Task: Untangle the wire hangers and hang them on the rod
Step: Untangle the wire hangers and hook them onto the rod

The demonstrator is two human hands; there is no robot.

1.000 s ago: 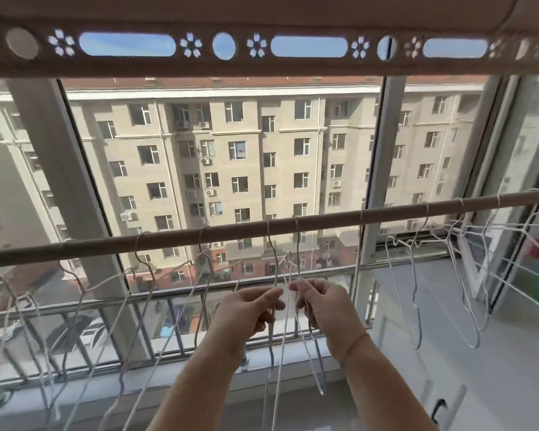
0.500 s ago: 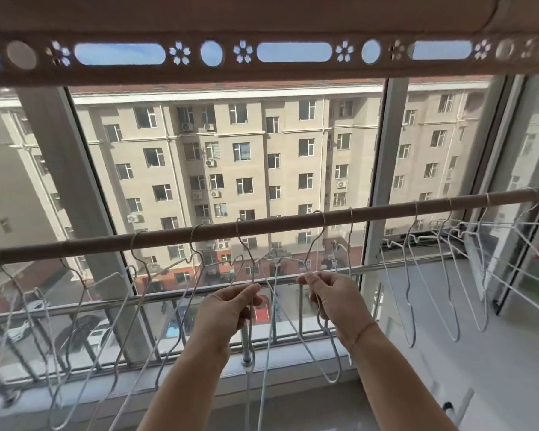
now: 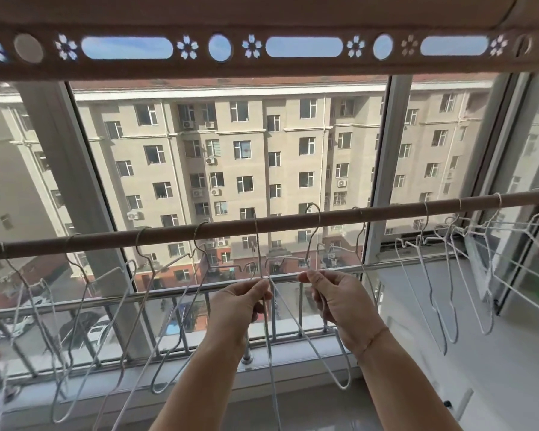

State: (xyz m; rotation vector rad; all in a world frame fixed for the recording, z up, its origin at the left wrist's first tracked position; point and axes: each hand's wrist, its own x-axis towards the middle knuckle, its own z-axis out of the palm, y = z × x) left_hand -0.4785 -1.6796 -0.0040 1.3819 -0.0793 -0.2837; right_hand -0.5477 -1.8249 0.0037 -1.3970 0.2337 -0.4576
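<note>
A brown rod (image 3: 277, 222) runs across the window, sloping up to the right. Several white wire hangers (image 3: 84, 306) hang on its left part and several more wire hangers (image 3: 442, 284) on its right. Just below the rod's middle, my left hand (image 3: 243, 306) pinches the neck of one wire hanger (image 3: 269, 353), whose hook rises in front of the rod. My right hand (image 3: 339, 303) grips a second wire hanger (image 3: 327, 365), with its hook (image 3: 313, 225) raised at the rod. Both held hangers dangle between my forearms.
A metal railing (image 3: 168, 293) with vertical bars runs behind the hangers, along the window sill. A white window frame post (image 3: 383, 181) stands right of centre. A white drying rack (image 3: 511, 259) leans at the far right. A patterned brown beam (image 3: 262, 51) runs overhead.
My hands have drawn apart and risen towards the rod, separating the two hangers. Their hooks have come up level with the rod.
</note>
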